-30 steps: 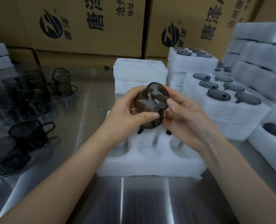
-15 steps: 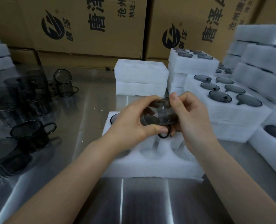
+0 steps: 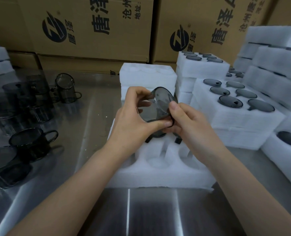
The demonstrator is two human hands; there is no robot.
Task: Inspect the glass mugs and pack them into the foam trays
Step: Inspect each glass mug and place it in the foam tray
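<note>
One mug (image 3: pixel 156 106) tilted, left grip (image 3: pixel 132 123), right grip (image 3: pixel 190 124) both curled round it; six packed mugs (image 3: pixel 230 101) in filled tray (image 3: pixel 240 121)

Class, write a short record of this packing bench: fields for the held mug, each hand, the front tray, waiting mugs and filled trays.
Held mug: grey glass, tilted, in the air
Left hand: grips the mug's side
Right hand: pinches its rim
Front tray: white foam, near pockets unfilled
Waiting mugs: on the table, left
Filled trays: stacked, right
</note>
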